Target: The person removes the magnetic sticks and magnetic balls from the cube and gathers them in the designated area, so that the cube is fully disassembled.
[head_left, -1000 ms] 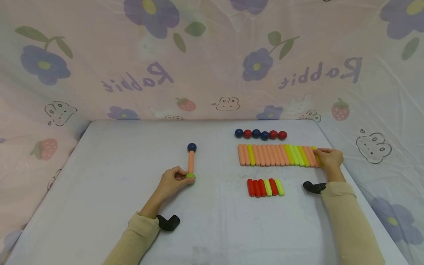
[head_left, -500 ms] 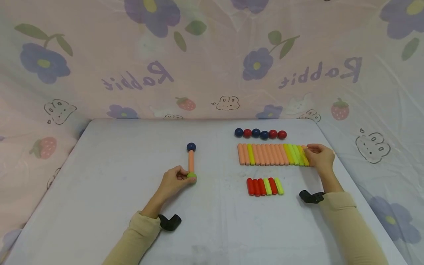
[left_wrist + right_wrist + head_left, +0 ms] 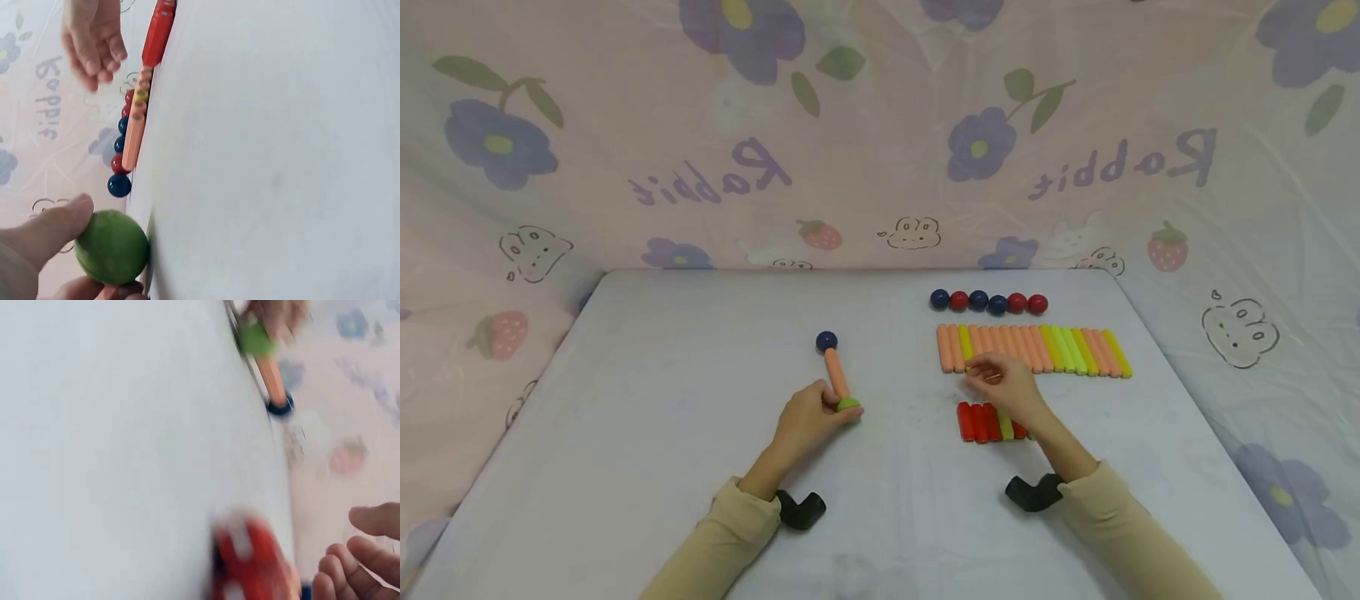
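My left hand (image 3: 807, 419) pinches a green ball (image 3: 112, 247) between thumb and fingers. An orange stick (image 3: 837, 372) runs from that ball to a dark blue ball (image 3: 826, 341) at its far end, the whole piece leaning slightly left. My right hand (image 3: 1009, 387) is over the gap between the long and short sticks, fingers loosely bent, holding nothing. Beneath and behind it lies a row of long orange, yellow and light green sticks (image 3: 1097, 352), partly hidden by the hand. Its wrist covers part of the short red and light green sticks (image 3: 979, 422).
Several dark blue and red balls (image 3: 978, 300) form a line behind the long sticks. Everything lies on a white table (image 3: 625, 417), with a flower-print cloth (image 3: 880, 108) rising at its back and sides. Each wrist bears a black curved device (image 3: 1033, 493).
My right hand has left the long row's right end and swung left, empty. My left hand has shifted slightly right with the green ball, so the stick now tilts.
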{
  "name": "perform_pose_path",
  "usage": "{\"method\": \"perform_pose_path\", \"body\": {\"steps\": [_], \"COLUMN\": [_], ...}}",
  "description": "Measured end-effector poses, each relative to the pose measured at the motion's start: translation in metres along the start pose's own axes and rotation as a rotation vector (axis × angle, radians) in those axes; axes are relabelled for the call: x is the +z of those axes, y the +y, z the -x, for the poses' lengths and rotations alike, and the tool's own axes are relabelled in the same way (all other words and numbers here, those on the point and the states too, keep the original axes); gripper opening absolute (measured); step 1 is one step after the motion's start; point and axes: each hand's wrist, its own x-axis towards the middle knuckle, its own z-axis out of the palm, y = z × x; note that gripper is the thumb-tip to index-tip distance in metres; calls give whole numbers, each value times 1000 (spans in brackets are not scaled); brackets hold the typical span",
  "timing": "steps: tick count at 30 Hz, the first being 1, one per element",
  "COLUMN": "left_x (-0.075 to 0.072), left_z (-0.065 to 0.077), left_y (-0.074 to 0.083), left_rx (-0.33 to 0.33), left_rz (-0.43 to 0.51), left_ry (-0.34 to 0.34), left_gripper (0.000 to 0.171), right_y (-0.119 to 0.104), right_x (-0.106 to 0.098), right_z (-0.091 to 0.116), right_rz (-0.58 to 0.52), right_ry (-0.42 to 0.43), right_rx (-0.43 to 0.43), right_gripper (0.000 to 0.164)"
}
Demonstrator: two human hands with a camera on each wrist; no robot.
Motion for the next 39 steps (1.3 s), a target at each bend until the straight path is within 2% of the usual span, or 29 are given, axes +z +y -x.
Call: {"method": "perform_pose_path", "body": {"steps": [4, 8, 12, 16, 24, 29, 33, 39], "left_x": [6, 7, 1, -10, -31, -38, -40, -39], "left_z": [2, 3, 2, -4, -19, -23, -25, -23], "left_y": [4, 5, 4, -3, -24, -31, -34, -33], "left_rx": [-1, 0, -25, -35, 2, 96, 205, 383], "left_rz": [-48, -71, -50, -16, 34, -2, -21, -32], "left_ry": [37, 37, 22, 58, 175, 213, 172, 49], "left_gripper": [35, 37, 36, 33, 26, 41, 53, 48], "right_y": [-23, -43, -59, -70, -77, -76, -70, -59], "right_x": [43, 81, 107, 121, 124, 115, 103, 82], "right_z": [5, 5, 2, -3, -9, -7, -5, -11], "right_rz": [-60, -79, -58, -12, 8, 3, 4, 21], "right_ry": [-139, -221, -221, -192, -213, -255, -309, -444], "right_rx": [-88, -160, -188, -161, -41, -2, -7, -51], "right_gripper": [30, 36, 44, 46, 32, 31, 29, 31]}}
